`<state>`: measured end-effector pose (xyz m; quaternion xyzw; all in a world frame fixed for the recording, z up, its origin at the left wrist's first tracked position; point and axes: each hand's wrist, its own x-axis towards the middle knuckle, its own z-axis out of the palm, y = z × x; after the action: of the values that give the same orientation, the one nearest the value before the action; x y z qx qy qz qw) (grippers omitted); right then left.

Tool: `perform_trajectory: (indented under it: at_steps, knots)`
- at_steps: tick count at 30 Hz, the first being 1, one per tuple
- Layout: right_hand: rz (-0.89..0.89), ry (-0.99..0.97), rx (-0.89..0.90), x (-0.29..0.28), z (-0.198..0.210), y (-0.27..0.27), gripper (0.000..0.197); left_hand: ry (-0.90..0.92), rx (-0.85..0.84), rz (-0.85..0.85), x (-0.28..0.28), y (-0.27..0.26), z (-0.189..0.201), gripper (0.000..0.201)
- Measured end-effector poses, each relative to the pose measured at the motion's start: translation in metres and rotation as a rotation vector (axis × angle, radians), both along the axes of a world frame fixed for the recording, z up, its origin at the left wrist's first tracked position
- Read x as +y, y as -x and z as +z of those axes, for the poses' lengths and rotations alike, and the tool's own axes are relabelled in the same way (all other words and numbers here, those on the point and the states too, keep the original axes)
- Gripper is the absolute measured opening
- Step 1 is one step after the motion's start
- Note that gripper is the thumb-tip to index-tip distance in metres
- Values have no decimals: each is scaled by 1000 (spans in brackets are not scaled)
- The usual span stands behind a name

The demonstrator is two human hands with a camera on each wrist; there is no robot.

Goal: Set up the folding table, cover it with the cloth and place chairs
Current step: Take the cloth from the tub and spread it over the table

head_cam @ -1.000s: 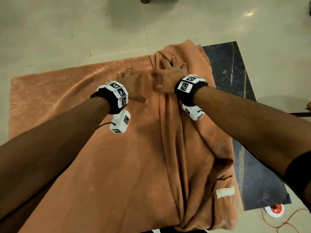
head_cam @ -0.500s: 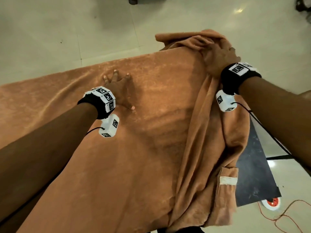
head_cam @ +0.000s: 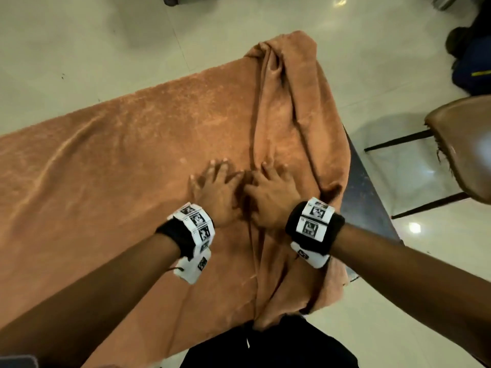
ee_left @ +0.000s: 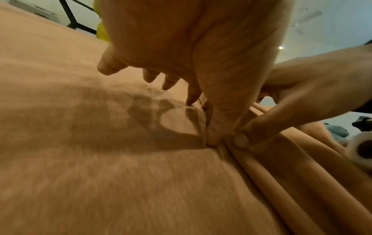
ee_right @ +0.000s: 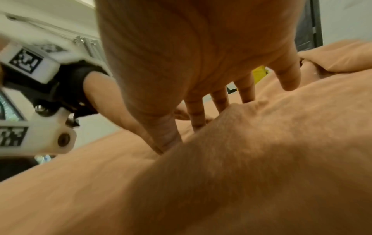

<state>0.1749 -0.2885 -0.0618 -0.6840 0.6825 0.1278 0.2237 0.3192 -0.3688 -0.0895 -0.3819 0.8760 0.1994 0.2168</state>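
Seen from above: orange cloth (head_cam: 138,166) spread over a dark tabletop (head_cam: 364,192), covering nearly all of it. Smooth and flat on the cloth's left part; bunched into long folds (head_cam: 289,107) along its right part, running from the far edge down to the near edge. Only a dark strip of tabletop bare, just right of the folds.

Left hand (head_cam: 215,192) palm down on the cloth near its middle, fingers (ee_left: 169,82) straight and spread, tips touching the fabric, grasping nothing. Right hand (head_cam: 273,197) just beside it, thumbs touching, resting at the left edge of the folds. Right fingers (ee_right: 219,98) also extended and released, pressing against a raised ridge of cloth (ee_right: 251,143). Right thumb (ee_left: 259,130) pressed into a crease beside the left thumb.

Both wrists wrapped in black bands carrying white marker blocks (head_cam: 198,224).

Brown chair (head_cam: 462,144) with thin black legs standing on the pale tiled floor (head_cam: 79,49), right of the cloth, apart from the tabletop. Dark bags (head_cam: 470,59) on the floor beyond the chair.
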Motion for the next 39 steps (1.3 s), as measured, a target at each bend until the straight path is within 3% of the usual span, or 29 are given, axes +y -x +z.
perform_trajectory:
  at_steps: [9,14,18,21,23,25,28,32,35,37,39]
  knots:
    - [68,34,109,91,0,5,42,-69,-65,-121,85,-13,-6,111]
    - [-225,115,170,133,-8,65,29,-124,-65,-70,84,-17,-7,114]
    - [-558,268,143,172,-2,109,34,-153,-78,-41,89,-11,-2,117]
    - [-624,323,66,184,1,105,42,-142,-91,-38,88,-13,-2,118]
    - [-608,281,32,191,-5,94,34,-139,-99,-34,89,-14,-2,119]
    - [-589,254,54,197,-10,92,33,-137,-103,-29,89,-14,-5,120]
    - [-655,246,37,204,-14,115,57,-128,-112,-16,86,-17,-11,122]
    - [-764,228,121,202,-17,167,27,-135,-120,3,85,-25,-12,122]
    - [-795,192,197,179,-6,181,34,-153,-120,50,86,-35,-10,121]
    - [-710,255,183,157,4,171,39,-154,-128,82,87,-49,-9,122]
    - [-512,327,100,130,10,145,33,-144,-129,113,88,-70,-8,122]
